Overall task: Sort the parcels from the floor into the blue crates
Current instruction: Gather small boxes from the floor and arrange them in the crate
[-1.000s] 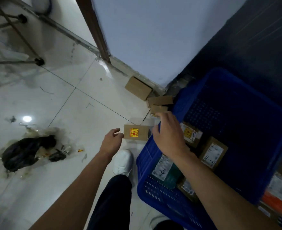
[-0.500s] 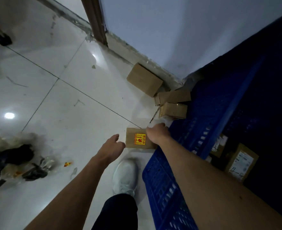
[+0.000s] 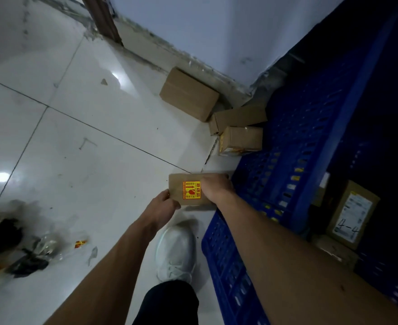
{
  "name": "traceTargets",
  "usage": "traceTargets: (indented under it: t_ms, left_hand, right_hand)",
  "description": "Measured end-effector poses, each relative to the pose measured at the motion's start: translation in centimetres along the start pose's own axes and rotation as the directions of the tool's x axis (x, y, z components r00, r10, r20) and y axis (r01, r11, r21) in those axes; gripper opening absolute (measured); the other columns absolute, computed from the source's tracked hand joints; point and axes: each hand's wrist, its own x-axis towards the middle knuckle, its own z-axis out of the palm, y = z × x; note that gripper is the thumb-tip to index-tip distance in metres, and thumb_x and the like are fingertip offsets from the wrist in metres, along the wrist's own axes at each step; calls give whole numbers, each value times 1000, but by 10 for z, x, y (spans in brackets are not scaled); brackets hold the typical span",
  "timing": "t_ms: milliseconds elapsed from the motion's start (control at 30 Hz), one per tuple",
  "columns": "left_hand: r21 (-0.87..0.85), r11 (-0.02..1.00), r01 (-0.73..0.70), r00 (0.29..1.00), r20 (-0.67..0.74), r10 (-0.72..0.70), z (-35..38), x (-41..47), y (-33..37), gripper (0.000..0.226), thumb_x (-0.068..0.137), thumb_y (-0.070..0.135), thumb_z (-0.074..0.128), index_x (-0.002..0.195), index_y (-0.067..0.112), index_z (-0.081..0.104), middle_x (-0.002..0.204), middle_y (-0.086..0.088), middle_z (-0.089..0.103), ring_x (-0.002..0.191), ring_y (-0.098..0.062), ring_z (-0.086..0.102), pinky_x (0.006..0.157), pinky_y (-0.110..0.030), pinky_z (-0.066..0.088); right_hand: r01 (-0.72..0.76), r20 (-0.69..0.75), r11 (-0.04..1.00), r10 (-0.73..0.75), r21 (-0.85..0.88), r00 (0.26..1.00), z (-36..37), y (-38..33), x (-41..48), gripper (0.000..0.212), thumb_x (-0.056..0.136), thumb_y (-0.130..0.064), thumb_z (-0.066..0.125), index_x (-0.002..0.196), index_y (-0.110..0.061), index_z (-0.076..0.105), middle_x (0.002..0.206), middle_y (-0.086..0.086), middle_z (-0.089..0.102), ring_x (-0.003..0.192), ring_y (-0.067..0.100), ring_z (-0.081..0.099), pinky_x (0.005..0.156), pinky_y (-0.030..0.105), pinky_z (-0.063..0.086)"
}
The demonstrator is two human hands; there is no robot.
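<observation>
Head view: both hands, left (image 3: 164,207) and right (image 3: 215,190), grip the parcel (image 3: 181,192).

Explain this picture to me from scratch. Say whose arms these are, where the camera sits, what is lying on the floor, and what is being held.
There is no machine here. A person wears one wide-angle camera on the head, looking down, so the two bare arms are the person's own. The left hand and right hand both hold a small brown parcel with a yellow and red sticker, just above the white tiled floor. Three more cardboard parcels lie by the wall: a larger one and two smaller ones. On the right stands a blue crate that already holds a labelled parcel. Below is the person's white shoe. Dark rubbish lies at the left.
</observation>
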Motion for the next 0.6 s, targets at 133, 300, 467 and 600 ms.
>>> traceTargets:
  t_ms: [133, 300, 467, 600]
  left_hand:
    - [-48, 999, 9, 994, -104, -14, -10, -14, 5, 50, 96, 8, 50, 144, 20, 51, 133, -4, 58, 116, -21, 52, 105, -42, 44]
    - [-39, 999, -7, 978, -208, -1, -24, -30, 12, 51, 92, 17, 55, 143, 24, 53, 136, -9, 61, 124, -27, 55, 108, -53, 44]
    - [-197, 977, -87, 933, -358, 11, -22, -54, 28, 48, 94, 16, 52, 142, 13, 53, 127, -12, 64, 114, -29, 61, 98, -48, 52]
    - [-368, 914, -168, 892, -451, -17, -24, -76, 43, 45, 94, 13, 51, 138, 6, 53, 117, -15, 66, 110, -30, 65, 91, -44, 55]
  right_hand:
    - [52, 43, 999, -52, -7, 998, -10, -10, -21, 54, 95, -30, 53, 139, -4, 38, 137, 17, 48, 119, 31, 53, 96, 39, 51]
    - [183, 49, 980, -180, -78, 982, -25, -24, -54, 56, 96, -33, 50, 142, -4, 36, 138, 17, 48, 119, 32, 53, 94, 42, 50]
    - [351, 33, 926, -350, -141, 936, -46, -31, -93, 61, 97, -34, 50, 147, -3, 32, 142, 18, 45, 125, 34, 50, 95, 42, 45]
    - [504, 21, 849, -507, -161, 861, -68, -31, -125, 59, 98, -33, 50, 146, -4, 32, 141, 18, 43, 125, 35, 49, 93, 41, 43]
